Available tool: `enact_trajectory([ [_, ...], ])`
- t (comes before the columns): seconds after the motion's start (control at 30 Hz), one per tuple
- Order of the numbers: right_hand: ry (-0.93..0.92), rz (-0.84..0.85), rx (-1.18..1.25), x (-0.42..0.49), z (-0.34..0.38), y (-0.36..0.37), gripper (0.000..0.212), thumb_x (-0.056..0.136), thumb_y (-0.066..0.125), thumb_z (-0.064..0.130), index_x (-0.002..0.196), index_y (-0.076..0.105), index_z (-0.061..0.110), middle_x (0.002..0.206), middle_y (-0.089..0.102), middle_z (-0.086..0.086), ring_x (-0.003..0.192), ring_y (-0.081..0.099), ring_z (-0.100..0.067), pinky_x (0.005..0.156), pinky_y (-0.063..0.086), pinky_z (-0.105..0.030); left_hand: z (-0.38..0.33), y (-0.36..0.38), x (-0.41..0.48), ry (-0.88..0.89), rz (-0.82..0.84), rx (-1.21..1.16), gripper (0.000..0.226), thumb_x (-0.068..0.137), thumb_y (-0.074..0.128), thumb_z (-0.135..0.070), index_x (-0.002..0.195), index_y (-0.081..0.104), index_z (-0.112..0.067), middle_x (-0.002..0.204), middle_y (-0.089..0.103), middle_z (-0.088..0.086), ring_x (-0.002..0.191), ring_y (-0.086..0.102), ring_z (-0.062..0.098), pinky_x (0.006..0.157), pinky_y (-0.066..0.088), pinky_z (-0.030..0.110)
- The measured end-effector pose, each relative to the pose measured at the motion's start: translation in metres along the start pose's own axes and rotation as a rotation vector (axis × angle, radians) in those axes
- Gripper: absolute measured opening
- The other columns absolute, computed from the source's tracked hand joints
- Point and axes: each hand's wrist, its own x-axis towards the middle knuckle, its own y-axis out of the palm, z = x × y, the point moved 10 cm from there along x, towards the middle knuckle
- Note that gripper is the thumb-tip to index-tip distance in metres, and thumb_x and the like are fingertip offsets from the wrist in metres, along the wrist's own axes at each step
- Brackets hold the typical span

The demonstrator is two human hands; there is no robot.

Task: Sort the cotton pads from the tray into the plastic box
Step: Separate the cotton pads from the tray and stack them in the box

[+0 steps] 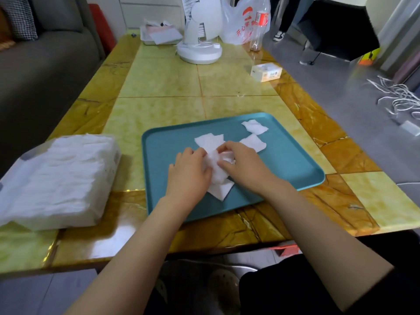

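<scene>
Both hands are down on the teal tray (159,160), with left hand (189,172) and right hand (244,163) curled in from either side and gripping a bunch of cotton pads (216,165) between the fingertips, which I judge is to gather several into one stack rather than carry singles. One flat pad (221,192) lies under the bunch on my side, and a loose pad (254,128) sits beyond my right fingers. The plastic box (56,176), full of white, lies well left of my left fingers, so the carry goes that way.

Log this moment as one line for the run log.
step: gathering pads | left-hand grip: holds pad bunch | right-hand grip: pinches same bunch | tray: loose pads on it | plastic box: left of tray
</scene>
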Motion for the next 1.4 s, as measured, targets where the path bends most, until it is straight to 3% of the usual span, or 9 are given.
enact_trajectory([
  [0.13,-0.015,-0.147,0.023,0.013,0.013,-0.003,0.021,0.094,0.046,0.013,0.109,0.06,0.014,0.116,0.059,-0.007,0.109,0.052,-0.022,0.088,0.038,-0.029,0.008,-0.019,0.003,-0.049,-0.138,-0.139,0.014,0.093,0.051,-0.021,0.081,0.045,-0.016,0.09,0.045,0.002,0.098,0.046,0.028,0.078,0.034,0.037],
  [0.3,-0.072,-0.173,0.141,0.015,0.027,0.001,0.032,0.094,0.045,0.04,0.098,0.065,0.016,0.107,0.063,-0.004,0.105,0.052,-0.023,0.09,0.038,-0.033,0.019,-0.035,0.003,-0.074,-0.21,-0.296,0.029,0.089,0.053,-0.016,0.066,0.037,-0.02,0.073,0.048,-0.003,0.089,0.052,0.03,0.08,0.042,0.043],
  [0.47,-0.04,-0.245,0.173,0.013,0.023,-0.01,0.013,0.082,0.068,0.031,0.087,0.059,0.023,0.1,0.058,0.007,0.107,0.05,-0.015,0.081,0.03,-0.02,0.028,-0.04,0.0,-0.148,-0.209,-0.382,0.027,0.088,0.054,-0.012,0.065,0.04,-0.015,0.06,0.044,-0.005,0.057,0.042,0.009,0.052,0.034,0.016],
  [0.6,-0.104,-0.365,0.144,0.004,0.033,-0.024,0.012,0.082,0.068,0.028,0.079,0.057,0.024,0.093,0.06,0.006,0.102,0.053,-0.018,0.083,0.027,-0.02,0.036,-0.028,-0.002,-0.263,-0.14,-0.679,0.013,0.089,0.054,-0.012,0.087,0.061,-0.002,0.073,0.055,0.0,0.067,0.048,0.013,0.055,0.035,0.016],
  [0.7,-0.041,-0.273,0.24,0.004,0.034,-0.016,0.01,0.087,0.063,0.026,0.079,0.059,0.023,0.088,0.061,0.009,0.093,0.053,-0.009,0.077,0.032,-0.016,0.031,-0.021,-0.007,-0.294,-0.083,-0.872,0.01,0.092,0.058,-0.021,0.089,0.065,-0.014,0.085,0.067,-0.004,0.075,0.059,0.005,0.064,0.044,0.015],
  [0.83,0.044,-0.111,0.417,0.006,0.033,0.0,0.024,0.091,0.058,0.025,0.067,0.059,0.028,0.07,0.06,0.016,0.077,0.056,-0.006,0.08,0.043,-0.024,0.035,-0.027,-0.009,-0.304,-0.125,-0.916,0.013,0.093,0.059,-0.019,0.081,0.064,-0.019,0.09,0.07,0.004,0.084,0.064,0.013,0.073,0.048,0.024],
  [1.0,-0.003,-0.249,0.234,0.001,0.032,-0.01,0.016,0.091,0.057,0.027,0.076,0.061,0.022,0.086,0.065,0.002,0.091,0.057,-0.017,0.083,0.043,-0.032,0.034,-0.025,-0.011,-0.357,-0.091,-0.95,0.014,0.091,0.052,-0.012,0.085,0.064,-0.011,0.085,0.066,0.006,0.079,0.058,0.014,0.074,0.046,0.028],
  [1.23,-0.063,-0.31,0.109,-0.008,0.043,-0.011,0.017,0.093,0.054,0.027,0.078,0.052,0.021,0.085,0.056,0.005,0.092,0.052,-0.018,0.076,0.037,-0.028,0.028,-0.017,-0.013,-0.391,0.034,-1.12,0.043,0.093,0.048,-0.048,0.113,0.065,-0.014,0.104,0.071,0.001,0.089,0.065,0.008,0.07,0.046,0.023],
  [1.4,-0.029,-0.258,0.209,-0.007,0.044,-0.003,0.018,0.093,0.054,0.028,0.078,0.057,0.018,0.078,0.061,0.005,0.082,0.058,-0.016,0.076,0.045,-0.035,0.043,-0.024,-0.016,-0.359,-0.095,-0.992,0.014,0.091,0.061,-0.023,0.088,0.067,-0.011,0.087,0.067,0.005,0.082,0.061,0.014,0.073,0.05,0.028],
])
